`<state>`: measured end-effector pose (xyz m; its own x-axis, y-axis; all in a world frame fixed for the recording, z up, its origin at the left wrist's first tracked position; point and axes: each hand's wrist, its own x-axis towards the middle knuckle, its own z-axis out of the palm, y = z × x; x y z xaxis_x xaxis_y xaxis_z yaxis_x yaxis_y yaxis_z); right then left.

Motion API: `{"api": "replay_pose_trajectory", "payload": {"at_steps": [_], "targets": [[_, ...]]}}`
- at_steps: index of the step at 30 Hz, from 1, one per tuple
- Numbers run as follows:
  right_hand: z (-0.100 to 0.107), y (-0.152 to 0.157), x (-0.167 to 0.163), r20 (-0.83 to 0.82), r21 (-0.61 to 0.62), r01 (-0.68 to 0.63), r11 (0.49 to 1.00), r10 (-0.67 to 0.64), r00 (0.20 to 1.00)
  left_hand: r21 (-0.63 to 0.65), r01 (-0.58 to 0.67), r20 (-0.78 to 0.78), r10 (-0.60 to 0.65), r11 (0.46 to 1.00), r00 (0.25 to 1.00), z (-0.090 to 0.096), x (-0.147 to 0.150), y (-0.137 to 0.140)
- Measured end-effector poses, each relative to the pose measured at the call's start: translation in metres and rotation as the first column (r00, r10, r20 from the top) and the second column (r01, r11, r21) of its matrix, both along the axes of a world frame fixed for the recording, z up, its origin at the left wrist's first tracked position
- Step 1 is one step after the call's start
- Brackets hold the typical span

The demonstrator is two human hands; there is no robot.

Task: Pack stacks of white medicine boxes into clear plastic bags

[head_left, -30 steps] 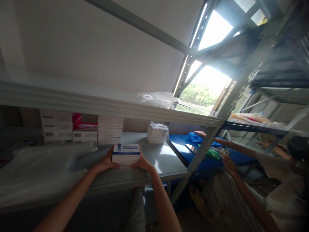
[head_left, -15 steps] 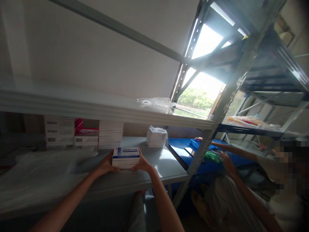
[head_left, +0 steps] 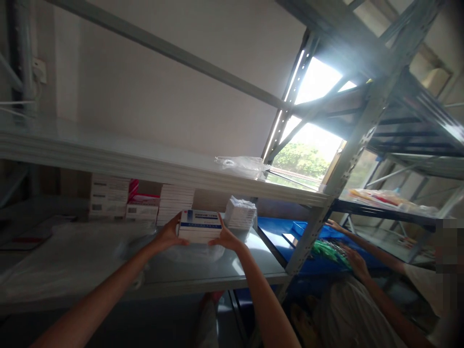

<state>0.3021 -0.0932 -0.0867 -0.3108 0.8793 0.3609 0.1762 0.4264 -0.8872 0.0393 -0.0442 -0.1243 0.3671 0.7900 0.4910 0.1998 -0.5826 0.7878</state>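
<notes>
Head cam: L hand (head_left: pixel 167 237) & R hand (head_left: pixel 228 238) hold the box stack (head_left: pixel 199 226) between them, one at each end, fingers clamped on it, thumbs at the front. Stack's blue/white printed top faces up; it's over the front part of the grey shelf (head_left: pixel 263 263), approx. level.

Vs. 0.5 s ago: cam view shifted, stack now sits closer in view to the wrapped pack (head_left: pixel 240 214), its R end just in front of it. Clear film (head_left: pixel 197 253) now shows under the stack; wasn't there a sec ago. Grip looks same, so stack's prob. being moved w/o regrasp, not yet let go. Can't tell if its underside touches film or shelf.

Behind, L: white boxes (head_left: pixel 176 204) & pink box (head_left: pixel 144 199). More film (head_left: pixel 79 251) lies L of the hands. Far R, co-worker's hand (head_left: pixel 357 266) is at a green bundle (head_left: pixel 328 250), nr a blue tray (head_left: pixel 304 228).
</notes>
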Motion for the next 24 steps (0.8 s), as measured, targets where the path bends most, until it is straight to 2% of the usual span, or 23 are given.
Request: {"api": "replay_pose_trajectory", "payload": {"at_steps": [3, 7, 10, 13, 16, 21, 24], "targets": [[0.000, -0.002, -0.003, -0.006, -0.005, 0.001, 1.000, -0.001, 1.000, 0.000, 0.005, 0.019, -0.005, 1.000, 1.000, 0.004, -0.001, -0.005], [-0.003, -0.006, -0.008, -0.017, -0.024, 0.012, 1.000, -0.013, 1.000, -0.016, 0.072, 0.067, -0.071, 0.997, 0.995, 0.004, -0.003, -0.010], [-0.003, -0.006, -0.010, -0.006, 0.011, 0.014, 1.000, -0.014, 1.000, -0.064, 0.104, 0.110, -0.097, 0.992, 0.989, 0.004, -0.005, -0.011], [0.004, -0.004, -0.011, -0.009, 0.049, 0.032, 0.998, -0.031, 0.999, -0.077, 0.094, 0.116, -0.085, 0.993, 0.990, 0.012, -0.009, -0.008], [0.023, 0.002, -0.014, -0.016, 0.068, 0.061, 0.996, -0.060, 0.998, -0.058, 0.048, 0.061, -0.045, 0.997, 0.997, 0.035, -0.015, -0.002], [0.066, 0.035, -0.025, -0.001, 0.109, 0.083, 0.991, -0.083, 0.997, 0.048, -0.092, -0.061, 0.095, 0.995, 0.994, 0.093, -0.029, 0.020], [0.086, 0.070, -0.030, 0.040, 0.051, 0.151, 0.987, -0.153, 0.987, -0.055, -0.143, -0.186, 0.131, 0.988, 0.974, 0.124, -0.042, 0.037]]}}
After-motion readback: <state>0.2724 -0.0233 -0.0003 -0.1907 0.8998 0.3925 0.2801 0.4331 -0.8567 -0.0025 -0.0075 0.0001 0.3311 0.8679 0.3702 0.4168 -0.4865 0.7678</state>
